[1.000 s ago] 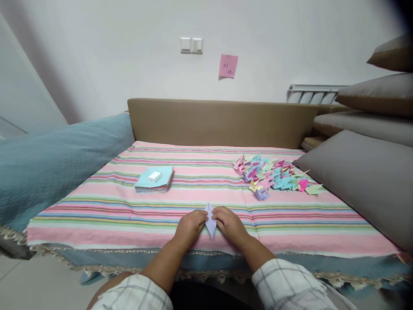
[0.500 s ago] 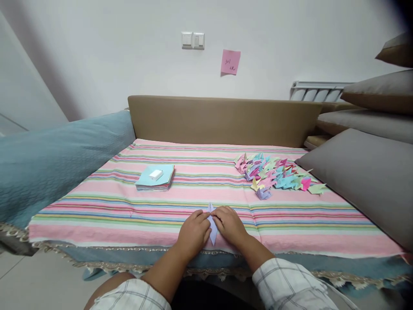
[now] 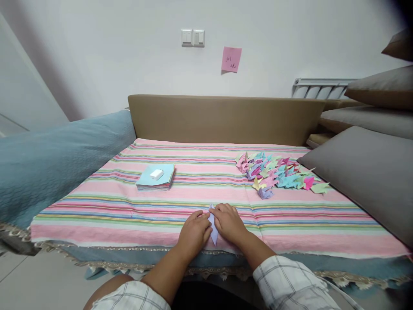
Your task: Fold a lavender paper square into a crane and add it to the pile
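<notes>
A lilac sheet of origami paper (image 3: 214, 233), folded into a narrow diamond, lies on the striped cloth near its front edge. My left hand (image 3: 194, 233) presses on the paper's left side, thumb and fingertips closed against it. From the right, my right hand (image 3: 229, 221) pinches the paper at its upper part, fingers curled. The fingertips of both hands nearly meet there and cover the middle of the folds. Only the top tip and the lower point of the paper show.
A stack of coloured paper (image 3: 155, 183) with a small white block (image 3: 156, 174) on top sits at left. Folded paper cranes (image 3: 277, 174) in many colours are heaped at right. Grey cushions (image 3: 364, 172) stand along the right side, and a brown backrest (image 3: 219, 120) runs behind.
My right hand has shifted slightly over the upper part of the lilac paper, and less of its top tip shows. My left hand stays almost still. The view has moved slightly.
</notes>
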### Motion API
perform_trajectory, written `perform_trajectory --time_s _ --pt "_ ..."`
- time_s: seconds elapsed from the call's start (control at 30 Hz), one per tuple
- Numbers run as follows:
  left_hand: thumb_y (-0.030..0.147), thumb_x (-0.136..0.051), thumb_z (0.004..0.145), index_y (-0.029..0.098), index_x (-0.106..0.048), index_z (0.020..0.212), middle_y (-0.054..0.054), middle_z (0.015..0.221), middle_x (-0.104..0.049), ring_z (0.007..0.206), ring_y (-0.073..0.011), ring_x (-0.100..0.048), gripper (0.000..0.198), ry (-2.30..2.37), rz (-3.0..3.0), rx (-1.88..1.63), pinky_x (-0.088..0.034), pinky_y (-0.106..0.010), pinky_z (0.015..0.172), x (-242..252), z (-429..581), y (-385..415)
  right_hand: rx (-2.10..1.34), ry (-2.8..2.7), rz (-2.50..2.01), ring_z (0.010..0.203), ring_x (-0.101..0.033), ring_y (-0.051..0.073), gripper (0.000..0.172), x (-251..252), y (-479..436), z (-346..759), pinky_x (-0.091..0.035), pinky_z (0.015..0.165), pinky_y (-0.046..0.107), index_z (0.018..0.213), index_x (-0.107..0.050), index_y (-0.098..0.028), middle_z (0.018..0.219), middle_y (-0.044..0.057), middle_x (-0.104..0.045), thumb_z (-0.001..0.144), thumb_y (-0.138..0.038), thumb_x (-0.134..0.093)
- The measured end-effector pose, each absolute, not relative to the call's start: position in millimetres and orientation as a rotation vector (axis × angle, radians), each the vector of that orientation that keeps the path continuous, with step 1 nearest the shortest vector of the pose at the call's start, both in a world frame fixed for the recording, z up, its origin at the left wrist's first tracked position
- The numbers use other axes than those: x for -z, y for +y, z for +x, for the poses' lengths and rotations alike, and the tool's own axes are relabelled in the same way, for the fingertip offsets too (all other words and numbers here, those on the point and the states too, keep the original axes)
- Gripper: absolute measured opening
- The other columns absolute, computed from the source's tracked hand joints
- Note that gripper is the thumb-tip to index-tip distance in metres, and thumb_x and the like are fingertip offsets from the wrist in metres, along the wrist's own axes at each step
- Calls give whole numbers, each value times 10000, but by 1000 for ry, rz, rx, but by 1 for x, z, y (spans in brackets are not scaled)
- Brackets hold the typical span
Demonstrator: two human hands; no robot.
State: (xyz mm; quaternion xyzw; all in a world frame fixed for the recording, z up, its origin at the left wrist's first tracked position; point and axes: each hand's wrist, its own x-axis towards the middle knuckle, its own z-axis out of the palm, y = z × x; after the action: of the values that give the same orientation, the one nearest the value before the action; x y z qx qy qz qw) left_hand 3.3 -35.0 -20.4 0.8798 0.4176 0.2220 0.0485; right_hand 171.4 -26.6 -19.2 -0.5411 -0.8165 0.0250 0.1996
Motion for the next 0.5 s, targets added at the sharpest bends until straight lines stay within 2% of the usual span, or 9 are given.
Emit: perform_trajectory --time_s 0.37,0.5 --pt "169 -573 795 188 -662 802 -61 1155 -649 1082 -234 -550 92 1284 2696 -653 -400 -422 1014 20 3 -36 -185 -2227 -1529 958 -474 201 347 19 -21 173 -329 809 329 1102 -631 -301 990 37 -577 805 -170 -510" --pt "164 -572 796 179 -666 834 -68 1161 -643 1080 -233 -554 103 1247 2771 -719 -401 -416 1012 25 3 -35 -259 -2157 -1470 951 -487 199 305 18 -14 176 -352 827 325 1085 -624 -253 982 43 -584 803 -187 -528"
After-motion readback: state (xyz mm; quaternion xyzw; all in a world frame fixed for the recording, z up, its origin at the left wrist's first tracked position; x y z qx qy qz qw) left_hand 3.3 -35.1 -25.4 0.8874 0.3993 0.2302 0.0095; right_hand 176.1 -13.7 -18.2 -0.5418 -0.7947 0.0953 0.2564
